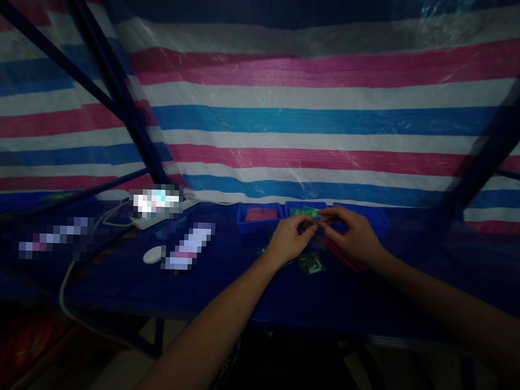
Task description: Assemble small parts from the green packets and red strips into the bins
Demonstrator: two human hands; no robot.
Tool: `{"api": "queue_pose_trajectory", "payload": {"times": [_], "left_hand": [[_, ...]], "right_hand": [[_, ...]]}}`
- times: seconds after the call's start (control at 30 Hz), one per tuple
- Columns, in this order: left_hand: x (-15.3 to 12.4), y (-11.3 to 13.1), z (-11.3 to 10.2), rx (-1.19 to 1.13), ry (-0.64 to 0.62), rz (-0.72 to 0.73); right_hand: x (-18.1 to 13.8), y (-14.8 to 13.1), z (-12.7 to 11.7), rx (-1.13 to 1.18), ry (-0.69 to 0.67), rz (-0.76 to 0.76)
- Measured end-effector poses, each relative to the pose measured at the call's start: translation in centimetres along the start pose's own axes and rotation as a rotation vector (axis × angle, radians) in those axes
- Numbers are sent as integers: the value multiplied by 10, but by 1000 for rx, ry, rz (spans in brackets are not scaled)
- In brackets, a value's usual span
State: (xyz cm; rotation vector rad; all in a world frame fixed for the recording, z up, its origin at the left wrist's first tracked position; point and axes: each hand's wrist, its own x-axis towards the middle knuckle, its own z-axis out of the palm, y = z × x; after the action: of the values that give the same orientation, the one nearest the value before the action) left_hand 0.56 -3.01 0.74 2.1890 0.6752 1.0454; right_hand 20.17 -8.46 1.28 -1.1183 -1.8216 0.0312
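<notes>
My left hand [291,237] and my right hand [353,233] meet over the blue table, fingertips pinched close together. Whatever sits between them is too small and dark to make out. Just under the hands lie a green shiny packet [311,263] and, beneath my right hand, some flat red pieces [346,257]. Behind the hands is a blue bin [259,227] with pink-red pieces [261,214]. Beside it stands a second blue bin [288,206] with green packets [302,211], partly hidden by my fingers. A third blue bin [379,222] is behind my right hand, its contents hidden.
Left on the table [239,296] are a white power strip [143,221], a blurred-out lit object [155,200], another blurred-out pale item [190,246] and a white oval object [153,254]. A white cable [64,285] hangs over the edge. Blue poles [138,139] frame the striped tarp [309,117].
</notes>
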Motion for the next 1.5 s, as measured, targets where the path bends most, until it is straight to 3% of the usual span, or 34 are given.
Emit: {"api": "queue_pose_trajectory", "payload": {"times": [0.4,0.63,0.97,1.1,1.2,1.27,1.37,1.5], "left_hand": [[-2,5,2,92,58,-59],[-1,5,2,41,97,-71],[-2,5,1,7,69,-10],[-2,2,1,-10,15,-3],[-2,-1,1,11,-17,-9],[-2,-3,0,81,-9,-9],[-3,-4,0,234,-12,36],[-6,-5,2,390,-137,134]], "right_hand": [[0,-8,1,54,-35,5],[-1,-5,1,160,22,80],[-2,4,2,217,41,105],[-1,3,1,231,-47,120],[2,5,-3,165,-121,95],[4,11,-8,122,-100,97],[8,25,-21,11,6,112],[12,50,-43,-375,180,-17]]}}
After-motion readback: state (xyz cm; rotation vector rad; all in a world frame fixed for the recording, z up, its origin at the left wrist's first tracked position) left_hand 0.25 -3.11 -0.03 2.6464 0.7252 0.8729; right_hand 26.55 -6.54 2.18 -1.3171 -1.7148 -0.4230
